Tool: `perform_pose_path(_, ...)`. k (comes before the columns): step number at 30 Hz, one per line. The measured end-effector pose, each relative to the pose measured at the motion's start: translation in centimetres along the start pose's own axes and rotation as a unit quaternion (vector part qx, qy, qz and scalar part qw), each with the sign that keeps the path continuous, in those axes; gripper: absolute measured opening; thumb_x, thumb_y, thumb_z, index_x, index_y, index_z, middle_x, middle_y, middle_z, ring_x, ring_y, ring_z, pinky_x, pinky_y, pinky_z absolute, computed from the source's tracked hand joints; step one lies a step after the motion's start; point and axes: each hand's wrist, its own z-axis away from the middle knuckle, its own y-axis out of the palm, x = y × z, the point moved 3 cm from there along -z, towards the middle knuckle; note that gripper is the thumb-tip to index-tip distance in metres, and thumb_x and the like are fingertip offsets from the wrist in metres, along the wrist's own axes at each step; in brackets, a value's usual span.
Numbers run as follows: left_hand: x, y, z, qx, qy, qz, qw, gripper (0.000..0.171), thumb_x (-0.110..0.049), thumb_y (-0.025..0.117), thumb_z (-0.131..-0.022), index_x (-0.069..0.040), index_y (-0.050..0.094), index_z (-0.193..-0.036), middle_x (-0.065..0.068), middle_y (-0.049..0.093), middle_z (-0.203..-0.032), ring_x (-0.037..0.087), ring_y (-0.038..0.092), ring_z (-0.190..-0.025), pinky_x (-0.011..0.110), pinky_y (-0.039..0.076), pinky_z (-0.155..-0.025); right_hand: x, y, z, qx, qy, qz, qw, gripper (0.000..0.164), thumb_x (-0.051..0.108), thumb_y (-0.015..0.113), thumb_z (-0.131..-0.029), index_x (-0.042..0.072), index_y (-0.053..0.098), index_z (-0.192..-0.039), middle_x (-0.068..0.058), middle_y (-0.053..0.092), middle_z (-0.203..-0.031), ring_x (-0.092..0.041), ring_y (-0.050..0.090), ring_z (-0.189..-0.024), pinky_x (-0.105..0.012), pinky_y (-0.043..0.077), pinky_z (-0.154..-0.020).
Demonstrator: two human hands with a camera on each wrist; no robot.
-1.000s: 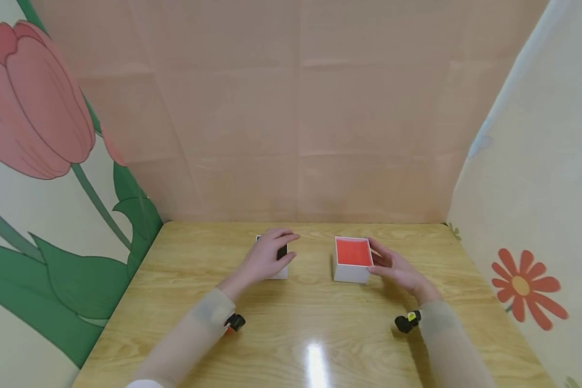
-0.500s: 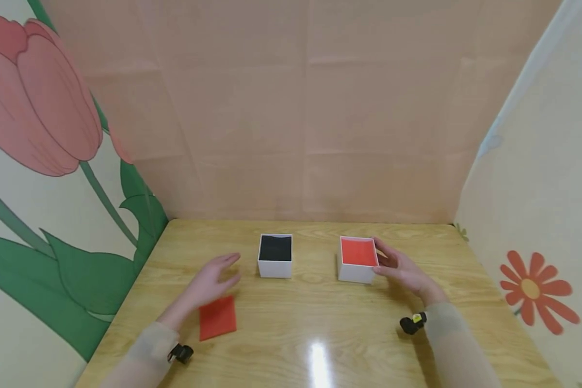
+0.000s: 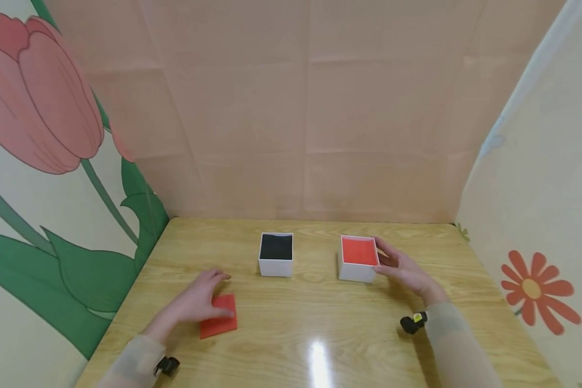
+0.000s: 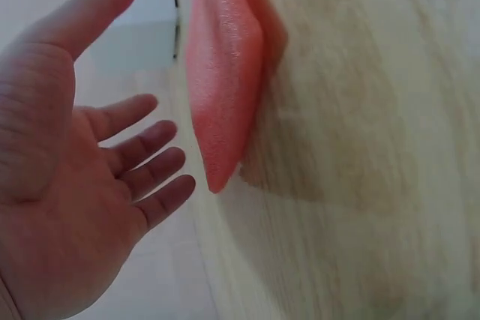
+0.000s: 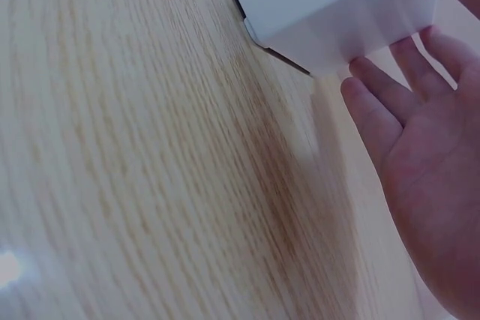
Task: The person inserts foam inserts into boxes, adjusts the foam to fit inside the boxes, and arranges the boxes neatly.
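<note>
My left hand (image 3: pixel 194 302) is spread over a flat red square of cloth (image 3: pixel 219 322) on the table. In the left wrist view the cloth (image 4: pixel 225 73) has a soft, folded edge, and the thumb and fingers are apart with nothing between them. To the right, a white box (image 3: pixel 356 272) holds a red lining or cloth (image 3: pixel 360 251) up near its rim. My right hand (image 3: pixel 407 272) rests against this box's right side, fingers fairly straight along the wall and thumb at the near right corner. The right wrist view shows fingertips right at the white wall (image 5: pixel 360 16).
A second white box (image 3: pixel 276 268) with black cloth-like filling (image 3: pixel 276 247) stands left of the first, towards the back of the wooden table (image 3: pixel 271 334). Printed and plain sheets surround the table, with a pink one (image 3: pixel 296 134) at the back.
My left hand has left the box with the black filling, moving left and towards me to the red cloth, then lower over it. The right hand stays at its box.
</note>
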Motion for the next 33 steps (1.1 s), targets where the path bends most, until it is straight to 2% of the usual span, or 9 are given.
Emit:
perform_pose_path(5, 0.1, 0.6, 0.6, 0.037, 0.002, -0.012, 0.9992, 0.106, -0.063, 0.095, -0.07, -0.005, 0.057, -0.15, 0.013, 0.051, -0.148, 0.037, 0.047, -0.137, 0.059, 0.042, -0.114, 0.0, 0.0, -0.2, 0.009, -0.021, -0.014, 1.0, 0.092, 0.017, 0.071, -0.104, 0.013, 0.01, -0.173, -0.014, 0.007, -0.179, -0.054, 0.02, -0.157, -0.012, 0.039, -0.105)
perform_pose_path(11, 0.1, 1.1, 1.0, 0.058, 0.015, -0.021, 0.998, 0.113, -0.063, 0.096, -0.066, -0.007, 0.053, -0.153, 0.01, 0.049, -0.148, 0.031, 0.046, -0.132, 0.057, 0.043, -0.109, 0.0, 0.0, -0.1, 0.007, -0.019, -0.011, 1.0, 0.093, 0.018, 0.072, -0.104, 0.013, 0.011, -0.173, -0.013, 0.008, -0.179, -0.053, 0.021, -0.157, -0.012, 0.039, -0.104)
perform_pose_path(22, 1.2, 0.9, 1.2, 0.045, 0.006, -0.046, 0.9979, 0.107, -0.058, 0.098, -0.064, -0.006, 0.057, -0.149, 0.013, 0.051, -0.148, 0.034, 0.047, -0.133, 0.058, 0.044, -0.108, 0.0, 0.3, -0.2, 0.004, -0.01, 0.0, 1.0, 0.09, 0.022, 0.072, -0.104, 0.026, 0.015, -0.174, -0.01, 0.009, -0.18, -0.051, 0.022, -0.158, -0.011, 0.037, -0.105)
perform_pose_path(28, 1.5, 0.6, 1.3, 0.033, 0.024, -0.059, 0.9974, 0.097, -0.055, 0.099, -0.065, -0.006, 0.063, -0.141, 0.006, 0.056, -0.136, 0.027, 0.05, -0.124, 0.053, 0.048, -0.102, 0.0, 0.4, -0.3, 0.003, -0.016, -0.003, 1.0, 0.092, 0.02, 0.072, -0.104, 0.02, 0.013, -0.174, -0.011, 0.01, -0.179, -0.05, 0.023, -0.157, -0.012, 0.038, -0.105)
perform_pose_path(33, 1.7, 0.6, 1.3, 0.032, 0.018, -0.052, 0.998, 0.097, -0.054, 0.098, -0.068, -0.004, 0.063, -0.144, 0.003, 0.055, -0.134, 0.023, 0.049, -0.122, 0.047, 0.05, -0.099, 0.1, 0.3, -0.3, 0.001, -0.01, 0.008, 1.0, 0.091, 0.023, 0.073, -0.104, 0.026, 0.016, -0.174, -0.011, 0.012, -0.179, -0.049, 0.025, -0.157, -0.013, 0.039, -0.105)
